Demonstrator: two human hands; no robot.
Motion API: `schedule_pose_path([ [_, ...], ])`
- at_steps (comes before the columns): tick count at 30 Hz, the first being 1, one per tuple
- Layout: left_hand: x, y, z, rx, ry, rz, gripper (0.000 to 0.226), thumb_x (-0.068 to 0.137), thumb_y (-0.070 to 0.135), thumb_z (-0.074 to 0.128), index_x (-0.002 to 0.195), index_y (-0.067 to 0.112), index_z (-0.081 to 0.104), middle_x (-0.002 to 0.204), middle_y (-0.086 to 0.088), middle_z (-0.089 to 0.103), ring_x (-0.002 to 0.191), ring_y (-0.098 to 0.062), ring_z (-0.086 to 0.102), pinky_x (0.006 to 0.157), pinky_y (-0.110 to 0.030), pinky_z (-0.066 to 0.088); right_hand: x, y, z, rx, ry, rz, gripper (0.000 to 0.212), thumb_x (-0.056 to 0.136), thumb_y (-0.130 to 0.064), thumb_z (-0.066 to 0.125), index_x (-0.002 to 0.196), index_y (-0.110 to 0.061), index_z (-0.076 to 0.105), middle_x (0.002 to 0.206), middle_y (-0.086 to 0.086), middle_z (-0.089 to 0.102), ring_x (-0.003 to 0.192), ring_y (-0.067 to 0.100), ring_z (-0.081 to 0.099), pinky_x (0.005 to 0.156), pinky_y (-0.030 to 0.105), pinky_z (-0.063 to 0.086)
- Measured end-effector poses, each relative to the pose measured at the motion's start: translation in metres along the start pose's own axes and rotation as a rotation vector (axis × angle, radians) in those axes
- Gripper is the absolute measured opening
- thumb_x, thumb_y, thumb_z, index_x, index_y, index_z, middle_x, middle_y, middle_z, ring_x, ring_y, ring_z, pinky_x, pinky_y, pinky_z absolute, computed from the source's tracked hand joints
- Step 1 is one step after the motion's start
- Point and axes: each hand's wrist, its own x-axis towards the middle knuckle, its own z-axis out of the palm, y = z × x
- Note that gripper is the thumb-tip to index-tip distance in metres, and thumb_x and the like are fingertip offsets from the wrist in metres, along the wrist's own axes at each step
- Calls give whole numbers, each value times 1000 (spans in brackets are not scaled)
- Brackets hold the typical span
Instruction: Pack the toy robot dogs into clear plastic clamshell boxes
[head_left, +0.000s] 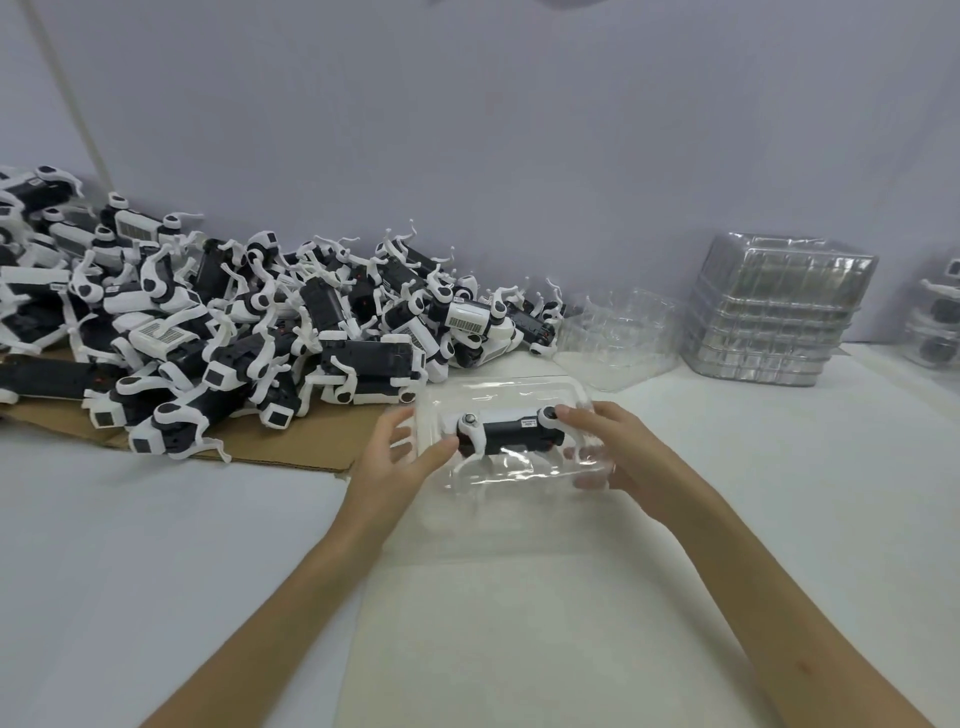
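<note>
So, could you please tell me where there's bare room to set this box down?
Free: the table near you, below the cardboard at left, and the stretch right of your right hand, in front of the stack of empty clamshells. Crowded: the pile of toy dogs back left, and the loose clamshells beside the stack.

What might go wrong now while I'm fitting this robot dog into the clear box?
The toy robot dog, held at its ends by the left hand and right hand, has thin white legs pointing toward the near edge of the clamshell box; closing could pinch them. The pile of dogs lies right behind the open box, so one may snag it.
</note>
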Motion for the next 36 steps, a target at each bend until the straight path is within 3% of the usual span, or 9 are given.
schedule_pose_path([
  [5,0,-3,-1,56,-46,34,47,88,38,72,131,39,52,131,13,54,116,-4,57,83,-18,42,6,8,0,-364,315,-220,41,90,-36,71,128,-25,61,130,-5,54,114,12,52,91,30,41],
  [8,-1,-3,1,68,-64,50,41,89,40,72,125,43,52,125,18,54,114,-1,57,81,-16,41,-4,3,6,-542,463,-673,29,88,-10,68,111,-28,68,115,-10,59,99,10,61,82,17,40],
  [10,-1,-4,1,71,-58,50,45,87,45,74,126,41,51,125,16,55,113,-2,58,81,-17,42,-13,-4,10,-514,269,-843,25,89,-9,65,100,-31,72,106,-14,64,85,9,64,73,11,42],
  [13,-2,-4,1,123,-39,62,55,82,54,72,131,43,49,126,15,52,107,1,59,79,-18,42,-26,-10,19,-619,-41,-781,14,93,-29,62,94,-32,75,95,-15,62,80,8,60,75,17,43],
  [18,-5,-2,3,238,-64,157,47,83,58,66,128,58,53,125,25,41,90,10,59,74,-8,44,-31,-10,24,-1330,52,-590,66,90,-74,12,98,-44,70,84,-13,61,95,9,50,109,36,22],
  [22,-7,-3,5,312,-71,185,31,89,49,67,120,54,62,126,23,41,84,5,59,73,-3,42,-31,-10,21,-1283,-74,-543,71,86,-79,3,120,-58,62,108,-22,71,123,-2,44,122,40,7],
  [25,-7,-3,4,327,-79,165,25,89,47,68,112,55,63,126,22,41,78,-5,59,73,-5,44,-26,-8,16,-1234,-180,-500,77,82,-82,4,119,-54,66,120,-24,69,146,-3,26,123,39,2],
  [31,-8,-5,6,392,-104,212,12,91,48,65,103,52,66,126,25,37,80,-4,60,70,-7,42,-24,-3,20,-1202,-117,-527,76,81,-83,8,91,-46,73,97,-19,60,132,5,41,120,40,7],
  [36,-6,-5,6,445,-62,233,13,89,59,62,101,55,63,123,31,37,83,4,60,71,-20,42,-23,3,25,-1145,-110,-554,79,79,-84,9,99,-38,70,102,-18,47,139,10,33,122,41,-2],
])
